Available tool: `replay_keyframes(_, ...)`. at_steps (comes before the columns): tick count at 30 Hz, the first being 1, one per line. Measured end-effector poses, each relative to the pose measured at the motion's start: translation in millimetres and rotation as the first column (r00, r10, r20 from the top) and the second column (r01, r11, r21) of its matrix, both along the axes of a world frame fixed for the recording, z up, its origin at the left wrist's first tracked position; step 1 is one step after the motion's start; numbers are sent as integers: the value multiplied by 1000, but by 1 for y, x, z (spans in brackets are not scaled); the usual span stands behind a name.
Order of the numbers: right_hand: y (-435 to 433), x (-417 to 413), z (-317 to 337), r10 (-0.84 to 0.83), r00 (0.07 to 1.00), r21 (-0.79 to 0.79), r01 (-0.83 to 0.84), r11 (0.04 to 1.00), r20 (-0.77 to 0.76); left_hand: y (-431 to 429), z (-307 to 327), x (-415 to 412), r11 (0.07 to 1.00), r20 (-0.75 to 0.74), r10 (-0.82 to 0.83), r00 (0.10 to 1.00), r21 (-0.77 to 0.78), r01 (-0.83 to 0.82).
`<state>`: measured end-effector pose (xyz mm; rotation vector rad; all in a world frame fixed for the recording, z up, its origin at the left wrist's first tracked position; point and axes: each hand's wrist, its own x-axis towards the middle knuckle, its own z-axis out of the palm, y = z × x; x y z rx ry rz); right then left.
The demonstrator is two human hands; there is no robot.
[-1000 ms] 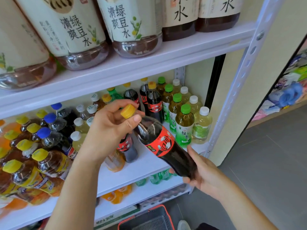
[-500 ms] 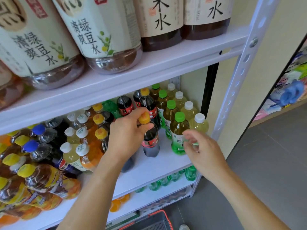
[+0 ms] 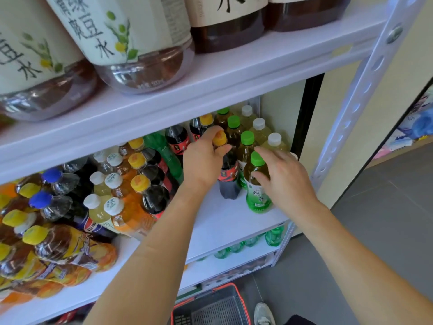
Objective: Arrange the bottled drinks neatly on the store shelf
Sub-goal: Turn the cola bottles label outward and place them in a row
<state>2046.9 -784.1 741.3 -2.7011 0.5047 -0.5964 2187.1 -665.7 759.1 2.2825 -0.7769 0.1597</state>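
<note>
I had my left hand (image 3: 201, 163) pinching the yellow cap (image 3: 219, 138) of the dark red-labelled plastic cola bottle (image 3: 228, 177), upright on the white shelf (image 3: 222, 221). My right hand (image 3: 283, 177), fingers loose, steadied the green-capped tea bottle (image 3: 257, 195) just right of it, I'd guess to keep the rows tight.

"豆" and "水" on the big cream-labelled bottle (image 3: 126, 31); "绿" on the green-capped bottle (image 3: 257, 199).

Left hand (image 3: 202, 165) around yellow-capped bottle (image 3: 228, 181)
</note>
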Motion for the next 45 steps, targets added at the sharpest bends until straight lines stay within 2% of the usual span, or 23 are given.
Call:
replay_keyframes(7, -2, -1, -5, 40, 997, 36, -43, 998, 71, 12, -2, 12, 991, -290, -59, 955, -135, 20)
replay_keyframes(9, -2, -3, -8, 40, 995, 56, -45, 997, 94, 21, 0, 19, 988, -212, 10, 977, -145, -42)
replay_keyframes(11, 1, -5, -11, 15, 989, 76, -27, 997, 147, 22, 2, 28, 987, 43, 149, 988, -58, -147)
replay_keyframes(12, 4, -7, -13, 1, 982, 79, -16, 997, 187, 19, 5, 33, 981, 150, 184, 971, 37, -191)
replay_keyframes(14, 9, -10, -16, -16, 965, 87, -7, 996, 263, 11, 9, 45, 915, 205, 182, 962, 322, -242)
replay_keyframes(16, 15, -14, -18, -7, 953, 96, -23, 995, 303, 6, 13, 58, 817, 161, 191, 968, 521, -248)
replay_keyframes(18, 21, -19, -19, 3, 945, 94, -36, 995, 327, 4, 17, 68, 768, 143, 191, 971, 595, -239)
replay_keyframes(21, 28, -25, -20, 4, 940, 115, -46, 992, 341, 5, 27, 71, 690, 333, 103, 937, 655, -308)
replay_keyframes(22, 30, -27, -20, 7, 938, 123, -54, 991, 347, 7, 28, 70, 688, 354, 83, 932, 656, -310)
replay_keyframes(25, 37, -33, -22, 46, 926, 135, -104, 985, 374, 19, 27, 62, 683, 226, 54, 973, 702, -201)
replay_keyframes(27, 43, -39, -22, 69, 919, 155, -139, 978, 388, 30, 26, 49, 684, 209, 2, 978, 714, -154)
replay_keyframes(30, 54, -46, -26, 107, 924, 245, -208, 947, 368, 47, 33, 24, 759, 258, -49, 965, 638, -132)
replay_keyframes(32, 60, -50, -32, 128, 943, 363, -241, 900, 308, 59, 42, 4, 833, 309, -75, 948, 542, -111)
replay_keyframes(35, 65, -50, -36, 179, 973, 601, -231, 765, 147, 79, 56, -31, 930, 436, -105, 894, 361, -67)
replay_keyframes(37, 69, -47, -34, 299, 953, 738, -240, 631, 53, 90, 68, -53, 973, 445, -63, 893, 228, -45)
replay_keyframes(38, 72, -46, -32, 380, 924, 810, -257, 528, 46, 95, 72, -61, 985, 398, -15, 917, 163, -54)
replay_keyframes(40, 83, -48, -27, 465, 875, 904, -300, 303, 134, 102, 78, -71, 995, 241, 93, 966, 16, -100)
replay_keyframes(41, 88, -51, -24, 462, 867, 918, -323, 231, 189, 105, 79, -72, 990, 145, 135, 980, -65, -126)
replay_keyframes(43, 101, -60, -14, 414, 874, 926, -344, 158, 254, 113, 81, -71, 963, -69, 150, 986, -218, -161)
replay_keyframes(45, 112, -69, -6, 364, 889, 948, -315, 46, 278, 121, 82, -70, 907, -335, 24, 942, -390, -161)
